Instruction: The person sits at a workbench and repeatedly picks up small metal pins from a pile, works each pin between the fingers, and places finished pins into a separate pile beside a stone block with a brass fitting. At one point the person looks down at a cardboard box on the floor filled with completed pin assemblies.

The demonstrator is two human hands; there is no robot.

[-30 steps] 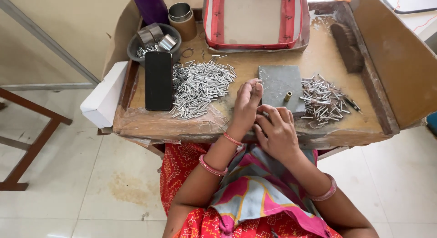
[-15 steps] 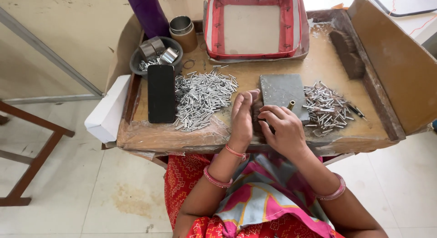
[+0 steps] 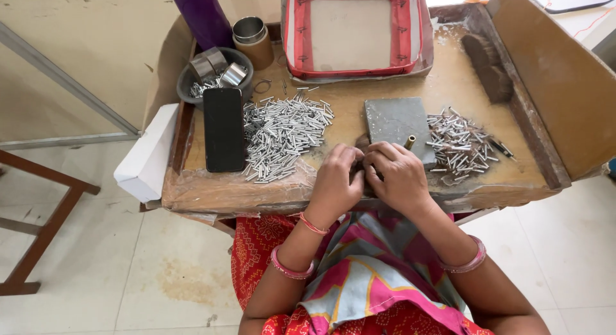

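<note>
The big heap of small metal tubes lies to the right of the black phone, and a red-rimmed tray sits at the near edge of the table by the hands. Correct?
Not quite. The head view shows the red-rimmed tray at the far edge of the table, away from the hands. The heap of metal tubes does lie right of the black phone.

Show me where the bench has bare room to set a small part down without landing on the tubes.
Bare wood lies between the grey slab and the red-rimmed tray, and along the right edge past the right pile of tubes, near the brush. It is crowded between the black phone and the left pile of tubes, and at the front, where left hand and right hand meet.
</note>
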